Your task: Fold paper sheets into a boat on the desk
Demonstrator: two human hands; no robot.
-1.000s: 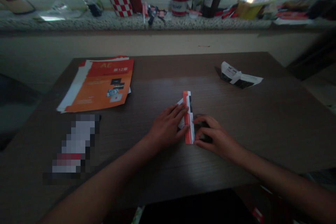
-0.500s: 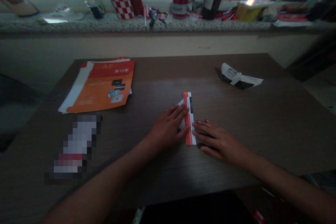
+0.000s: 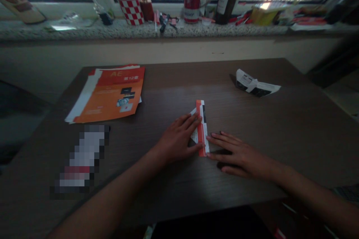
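Note:
A folded sheet of paper (image 3: 203, 130), orange and white with a dark patch near its far end, lies as a narrow strip at the middle of the table. White paper sticks out on its left side, partly under my left hand (image 3: 181, 136). That hand lies flat with its fingers stretched over the strip, fingertips on the orange band. My right hand (image 3: 238, 153) is spread low over the table to the right, its fingertips at the strip's right edge near the close end.
A stack of orange and white printed sheets (image 3: 112, 97) lies at the back left, with a pixelated object (image 3: 84, 157) in front. A folded paper piece (image 3: 256, 85) stands at the back right. Along the windowsill (image 3: 112, 33) are a red can (image 3: 192, 5) and a checkered container (image 3: 129, 2).
My right hand has slid slightly toward me along the strip's right edge, with its fingers more spread. My left thumb has shifted a little nearer the strip's close end. The view has tilted slightly.

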